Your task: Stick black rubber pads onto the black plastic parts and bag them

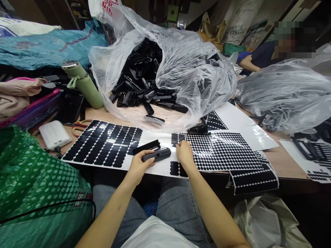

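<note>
Left hand is pinching a long, textured black plastic piece by one end over a glossy white sheet, right hand is reaching to black stickers, hold unclear, the one-ended pinch probably risking a slip onto the open black plastic shell.

Illumination moderate over the table; background dim, upper corners and the area beneath the table dark. Light appears to fall from above. Bright glare noted on the black sticker sheets and along the folds of the clear plastic bag. White backing sheet reads bright, detail pale. Wide-angle stretching observed toward the edges, with softness at far left and right. Pixelated block covers a head, upper right. Central area acceptably sharp.
</note>
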`<state>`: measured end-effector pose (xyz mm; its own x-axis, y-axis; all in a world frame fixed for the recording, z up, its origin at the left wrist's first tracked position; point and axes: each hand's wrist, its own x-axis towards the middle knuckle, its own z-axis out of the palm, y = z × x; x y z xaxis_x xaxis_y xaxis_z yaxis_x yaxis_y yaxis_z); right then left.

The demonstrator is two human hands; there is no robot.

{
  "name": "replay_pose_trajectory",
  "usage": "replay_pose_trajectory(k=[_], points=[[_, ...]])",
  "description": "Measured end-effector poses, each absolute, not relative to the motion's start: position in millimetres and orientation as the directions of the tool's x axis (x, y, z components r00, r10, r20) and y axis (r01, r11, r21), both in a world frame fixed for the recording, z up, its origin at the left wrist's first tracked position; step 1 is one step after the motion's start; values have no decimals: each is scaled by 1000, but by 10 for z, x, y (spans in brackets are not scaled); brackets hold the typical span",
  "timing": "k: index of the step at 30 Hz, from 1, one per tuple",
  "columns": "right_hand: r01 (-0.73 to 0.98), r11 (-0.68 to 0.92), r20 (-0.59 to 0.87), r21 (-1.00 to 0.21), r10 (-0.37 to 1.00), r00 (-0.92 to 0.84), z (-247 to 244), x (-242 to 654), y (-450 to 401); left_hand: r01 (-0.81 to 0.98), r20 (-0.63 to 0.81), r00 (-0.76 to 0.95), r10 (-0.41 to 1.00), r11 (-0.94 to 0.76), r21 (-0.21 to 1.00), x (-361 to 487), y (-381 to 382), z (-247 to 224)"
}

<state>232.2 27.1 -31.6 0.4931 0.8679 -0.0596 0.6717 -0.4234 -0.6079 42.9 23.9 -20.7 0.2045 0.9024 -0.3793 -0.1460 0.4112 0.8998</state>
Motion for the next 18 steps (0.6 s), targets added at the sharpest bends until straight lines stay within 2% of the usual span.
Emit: replay_pose_trajectory(k=[4,6,8,10,18], points=[[593,-356,-93,-722,900,427,-202,2369,167,-177,-381,209,901,418,891,385,254,-163],[418,-333,-198,-845,922,334,-104,2382,82,-188,-375,249,893,424,886,357,258,-124],[194,-349,-317,-917,931,180,-1,2378,8,-183,-353,299,887,416,891,328,257,-88],[81,-384,-379,-920,923,69,86,2360,-36,-160,-330,337,882,399,903,303,252,-64],[20,-427,-427,-904,904,8,185,2296,-79,-133,-304,397,866,382,914,275,201,-32]])
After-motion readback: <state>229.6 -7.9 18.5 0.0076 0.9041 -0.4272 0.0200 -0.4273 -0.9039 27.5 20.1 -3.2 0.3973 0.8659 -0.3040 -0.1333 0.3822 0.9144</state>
